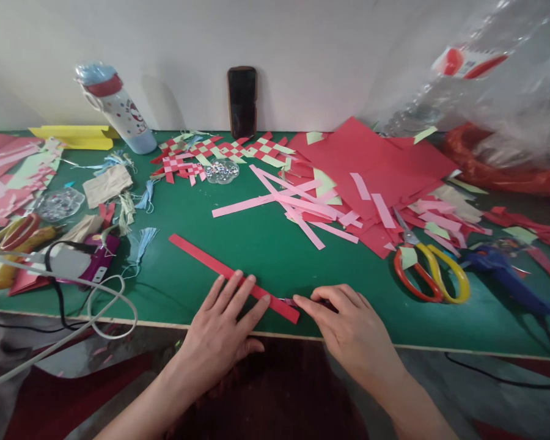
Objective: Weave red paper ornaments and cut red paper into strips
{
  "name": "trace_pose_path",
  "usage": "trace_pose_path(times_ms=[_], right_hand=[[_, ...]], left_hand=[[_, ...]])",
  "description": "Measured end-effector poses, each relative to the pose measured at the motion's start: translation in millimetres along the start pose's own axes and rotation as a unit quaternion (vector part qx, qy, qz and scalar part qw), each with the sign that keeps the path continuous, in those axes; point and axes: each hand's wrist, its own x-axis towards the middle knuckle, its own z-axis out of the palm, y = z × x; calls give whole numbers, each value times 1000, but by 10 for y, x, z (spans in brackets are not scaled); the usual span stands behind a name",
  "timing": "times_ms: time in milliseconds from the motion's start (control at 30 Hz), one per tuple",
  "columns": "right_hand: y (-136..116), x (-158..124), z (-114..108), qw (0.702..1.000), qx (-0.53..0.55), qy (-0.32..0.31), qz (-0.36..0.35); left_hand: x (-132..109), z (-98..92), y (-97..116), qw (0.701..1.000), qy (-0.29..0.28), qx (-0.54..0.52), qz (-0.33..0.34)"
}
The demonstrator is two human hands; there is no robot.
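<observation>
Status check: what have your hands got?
Left hand flat on red paper strip. Right hand, fingers pinching small pink piece at strip's end. Loose pink strips beyond, apart.

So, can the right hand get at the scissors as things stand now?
Probably yes. The right hand lies close to the scissors, with only bare mat between them. It seems to pinch a small pink piece, so it would likely release that first.

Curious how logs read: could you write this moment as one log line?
left hand: flat on red paper strip | right hand: beside strip's end, pinching something small | nearby: scissors, pink strips
</observation>
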Motion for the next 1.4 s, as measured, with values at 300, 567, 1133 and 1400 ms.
trace_pose_path(times_ms=[300, 567, 1133, 1400], right_hand=[[-32, 19, 31, 1000, 5, 21, -13], [-44, 53, 32, 1000, 9, 18, -15], [-20, 82, 21, 1000, -2, 14, -9], [-51, 141, 54, 1000, 4, 12, -11]], left_hand=[[-26, -12, 11, 999, -10, 24, -43], [-45, -5, -5, 998, -12, 44, -33], [-50, -5, -10, 999, -9, 36, -35], [-45, -25, -14, 999, -7, 39, -27]])
